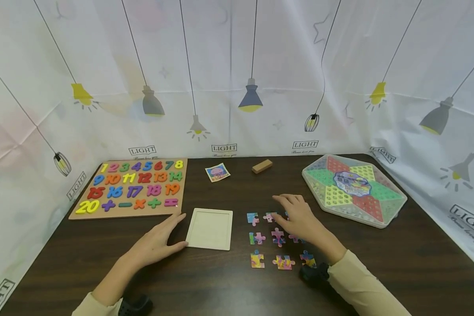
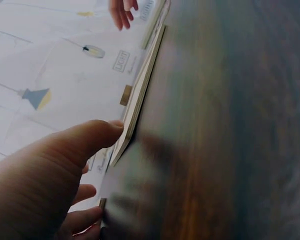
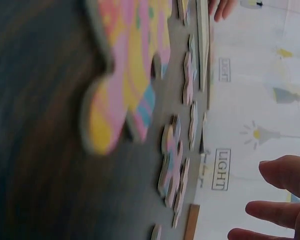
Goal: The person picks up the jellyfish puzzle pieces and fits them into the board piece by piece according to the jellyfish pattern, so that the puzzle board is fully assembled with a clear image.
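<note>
Left hand (image 1: pixel 158 239): fingers relaxed and extended, gripping nothing, thumb tip at the left edge of the shallow square tray (image 1: pixel 210 229). Its fingertips sit by the lower right corner of the number board (image 1: pixel 132 212), so watch you don't nudge that.

Right hand (image 1: pixel 300 219): fingers spread, nothing held that I can see, over the upper right of the puzzle pieces (image 1: pixel 278 237). Those lie apart in three rows of three on the tabletop (image 1: pixel 221 285), just right of the tray. Your hand partly covers the upper right ones in the head view; can't tell their exact outlines from there.

Handling, my read: pieces look thin and flat, so come straight down and pinch one by opposite edges, clear of the knobs. If it won't lift, tip one edge up with a nail rather than dragging it into its neighbours. Tuck spare fingers up so they don't brush the next row. Tray looks light and likely to skid; steady it with light left thumb pressure on the rim, no shove. Check colours against the picture card (image 1: pixel 217 172) behind the tray.
</note>
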Tool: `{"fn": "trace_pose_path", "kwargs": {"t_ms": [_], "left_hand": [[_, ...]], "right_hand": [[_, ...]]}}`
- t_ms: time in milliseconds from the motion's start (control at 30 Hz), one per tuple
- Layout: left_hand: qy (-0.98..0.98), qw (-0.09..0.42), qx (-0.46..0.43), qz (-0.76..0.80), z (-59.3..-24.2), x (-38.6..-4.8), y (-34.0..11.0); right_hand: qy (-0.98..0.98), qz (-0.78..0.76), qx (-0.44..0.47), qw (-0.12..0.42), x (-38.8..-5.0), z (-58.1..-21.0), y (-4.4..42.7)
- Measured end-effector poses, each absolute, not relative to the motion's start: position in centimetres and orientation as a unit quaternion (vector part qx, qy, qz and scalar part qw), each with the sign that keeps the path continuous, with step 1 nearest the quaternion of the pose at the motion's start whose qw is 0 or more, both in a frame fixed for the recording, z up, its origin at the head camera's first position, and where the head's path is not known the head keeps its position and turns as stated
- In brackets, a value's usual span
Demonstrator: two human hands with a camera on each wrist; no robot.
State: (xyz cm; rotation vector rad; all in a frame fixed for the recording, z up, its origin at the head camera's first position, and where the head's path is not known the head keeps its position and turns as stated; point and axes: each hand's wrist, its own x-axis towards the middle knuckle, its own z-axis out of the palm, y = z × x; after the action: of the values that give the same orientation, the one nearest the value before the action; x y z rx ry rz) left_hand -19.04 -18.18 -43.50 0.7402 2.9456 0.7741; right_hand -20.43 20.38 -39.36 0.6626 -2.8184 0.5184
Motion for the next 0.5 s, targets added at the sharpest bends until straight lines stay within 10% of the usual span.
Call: {"fn": "trace_pose_path", "kwargs": {"t_ms": [500], "left_hand": [[0.924,-0.003,0.310,0.222,-44.2,-19.1,-18.2]], "right_hand": [[-0.951,0.181,0.247,0.040,-20.8,-40.2,16.8]]}}
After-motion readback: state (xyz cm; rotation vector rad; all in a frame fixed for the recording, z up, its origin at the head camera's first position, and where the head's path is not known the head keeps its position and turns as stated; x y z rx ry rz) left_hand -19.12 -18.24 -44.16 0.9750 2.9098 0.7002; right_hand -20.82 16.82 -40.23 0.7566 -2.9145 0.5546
